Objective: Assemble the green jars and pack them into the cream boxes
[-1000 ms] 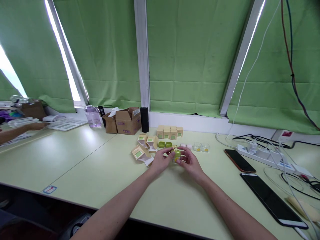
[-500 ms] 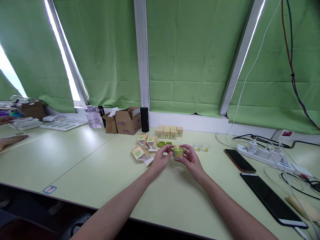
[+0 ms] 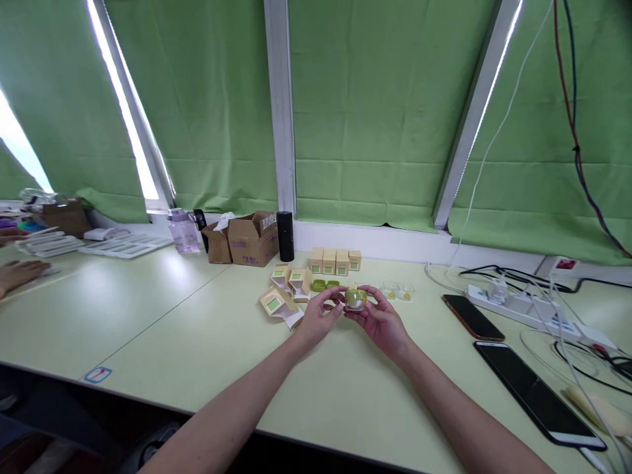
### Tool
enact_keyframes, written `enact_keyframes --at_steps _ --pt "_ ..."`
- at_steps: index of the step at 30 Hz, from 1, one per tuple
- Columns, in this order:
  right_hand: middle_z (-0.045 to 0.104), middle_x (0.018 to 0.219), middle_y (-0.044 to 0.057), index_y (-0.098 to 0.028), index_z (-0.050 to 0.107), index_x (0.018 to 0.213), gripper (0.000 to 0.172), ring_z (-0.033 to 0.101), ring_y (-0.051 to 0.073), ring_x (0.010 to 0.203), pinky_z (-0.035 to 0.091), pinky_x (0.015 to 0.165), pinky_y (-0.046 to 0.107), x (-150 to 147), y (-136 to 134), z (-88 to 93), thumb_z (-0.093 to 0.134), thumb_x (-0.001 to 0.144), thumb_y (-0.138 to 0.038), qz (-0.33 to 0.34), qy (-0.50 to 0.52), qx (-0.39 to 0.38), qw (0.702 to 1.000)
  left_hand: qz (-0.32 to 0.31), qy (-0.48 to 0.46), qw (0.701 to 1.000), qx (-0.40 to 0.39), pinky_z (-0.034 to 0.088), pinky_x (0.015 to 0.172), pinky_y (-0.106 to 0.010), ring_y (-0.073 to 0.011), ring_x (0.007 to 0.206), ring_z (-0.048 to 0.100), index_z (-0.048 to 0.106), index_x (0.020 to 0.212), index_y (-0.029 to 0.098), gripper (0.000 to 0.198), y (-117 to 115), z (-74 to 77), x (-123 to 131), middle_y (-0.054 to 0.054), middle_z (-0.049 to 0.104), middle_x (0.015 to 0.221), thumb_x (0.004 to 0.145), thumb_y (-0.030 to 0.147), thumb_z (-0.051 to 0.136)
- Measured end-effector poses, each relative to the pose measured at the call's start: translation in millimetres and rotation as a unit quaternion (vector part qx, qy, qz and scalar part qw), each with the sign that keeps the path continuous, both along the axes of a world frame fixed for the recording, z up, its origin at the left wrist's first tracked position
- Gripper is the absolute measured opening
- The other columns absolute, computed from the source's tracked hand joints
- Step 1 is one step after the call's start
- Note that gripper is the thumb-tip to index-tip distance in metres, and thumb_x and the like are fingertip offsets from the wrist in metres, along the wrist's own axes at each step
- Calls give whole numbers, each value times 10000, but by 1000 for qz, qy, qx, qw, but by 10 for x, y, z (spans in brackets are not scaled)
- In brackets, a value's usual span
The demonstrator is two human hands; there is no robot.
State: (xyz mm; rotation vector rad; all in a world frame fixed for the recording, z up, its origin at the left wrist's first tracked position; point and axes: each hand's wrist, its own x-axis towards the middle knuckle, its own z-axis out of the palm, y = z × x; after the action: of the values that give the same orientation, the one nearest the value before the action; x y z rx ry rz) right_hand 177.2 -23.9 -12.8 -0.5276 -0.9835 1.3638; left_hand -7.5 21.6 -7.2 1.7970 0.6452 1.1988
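jar: small green jar (image 3: 355, 298) is sitting in the person's hands, just above the table (image 3: 148, 316), in front of the green lids (image 3: 326, 285)
right hand: right hand (image 3: 382, 319) is cupping the jar from below and from the right, fingers curling round it and gripping it
left hand: left hand (image 3: 318, 315) is half curled, with thumb and forefinger pointing at the jar's left side; too small to tell whether they are pinching it or only touching
change: a second ago both hands were working low at the table with a pale yellow piece on top of the jar; now the jar is riding a bit higher and further right, with only a small tip showing on top
meaning: the weight is shifting to the right hand, and the left is looking looser on the jar than before
nearby: open boxes (image 3: 280, 301) are lying just left of the left hand; a row of closed boxes (image 3: 336, 261) is standing behind; clear cups (image 3: 397, 290) are sitting to the right of the jar
right side: two phones (image 3: 473, 317) and a power strip (image 3: 513, 303) are lying well apart from the hands
co-worker: another person's hand (image 3: 20, 273) is resting flat at the far left, pulled back from where the arm was reaching a second ago
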Motion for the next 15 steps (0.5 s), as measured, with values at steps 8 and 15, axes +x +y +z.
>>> enact_keyframes --at_steps 8,15 --pt "791 1058 52 -298 611 1166 419 762 281 971 532 1009 513 -1 -28 26 811 807 -378 22 4 -22 999 70 53 995 53 523 904 -361 -197 966 606 642 1273 257 516 -33 -28 40 -62 682 1134 781 203 788" --pt "785 1049 60 -290 617 1175 430 749 294 1030 507 1047 533 9 -38 46 817 803 -366 30 -7 -4 1000 83 52 992 78 508 889 -342 -178 917 586 651 1237 273 472 -41 -30 37 -32 658 1072 790 163 757"
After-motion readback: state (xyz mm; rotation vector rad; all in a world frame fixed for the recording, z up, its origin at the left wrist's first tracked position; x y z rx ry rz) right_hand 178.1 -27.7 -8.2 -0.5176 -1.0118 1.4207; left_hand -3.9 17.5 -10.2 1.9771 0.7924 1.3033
